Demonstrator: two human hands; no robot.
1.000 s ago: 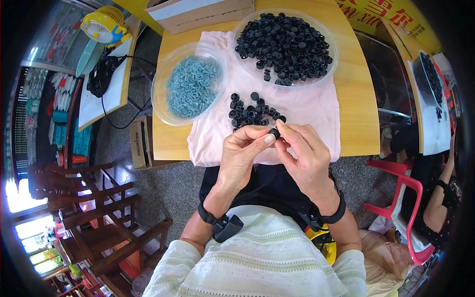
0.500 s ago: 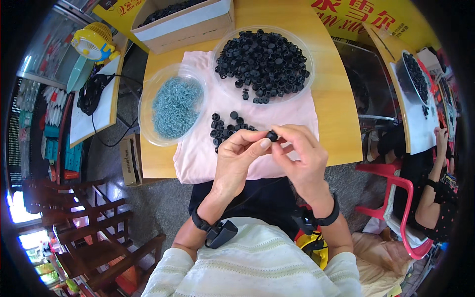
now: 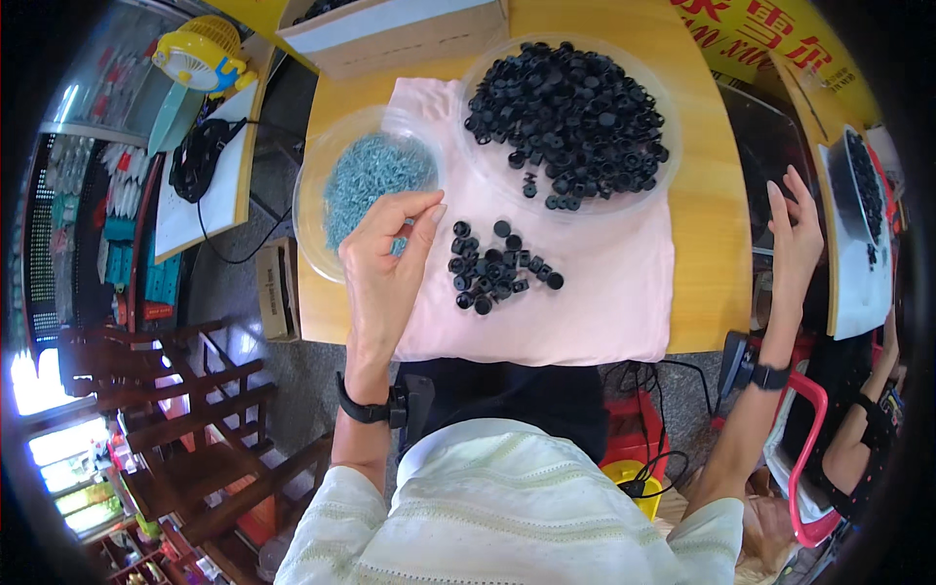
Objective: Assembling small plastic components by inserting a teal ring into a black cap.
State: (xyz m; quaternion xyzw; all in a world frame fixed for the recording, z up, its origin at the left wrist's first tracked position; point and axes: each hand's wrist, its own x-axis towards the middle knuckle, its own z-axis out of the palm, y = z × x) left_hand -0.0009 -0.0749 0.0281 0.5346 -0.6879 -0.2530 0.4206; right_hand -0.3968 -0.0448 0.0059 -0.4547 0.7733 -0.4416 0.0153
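Note:
My left hand [image 3: 382, 273] is raised beside the round clear bowl [image 3: 310, 219] of small silvery-blue screws [image 3: 375, 171]. Its thumb and forefinger are pinched together; anything between the tips is too small to make out. Past the table's right edge, my right hand [image 3: 796, 239] is held out with its fingers stretched and apart, nothing visible in it. Between the hands, a loose cluster of small black round plastic caps [image 3: 495, 268] lies on a pink cloth [image 3: 585, 327]. A larger clear bowl [image 3: 492, 185] behind it is heaped with similar black pieces [image 3: 570, 122].
A cardboard box [image 3: 419, 39] stands at the table's back. On the left are a yellow fan [image 3: 200, 54] and a coiled black cable [image 3: 203, 171]. To the right, another person [image 3: 853, 439] sits near a red chair [image 3: 814, 419] and a side table holding a bowl of black pieces [image 3: 858, 185].
My hands have parted from around a black piece, which no longer shows in them. The left moved left toward the screw bowl; the right swung out far right. The view has shifted slightly.

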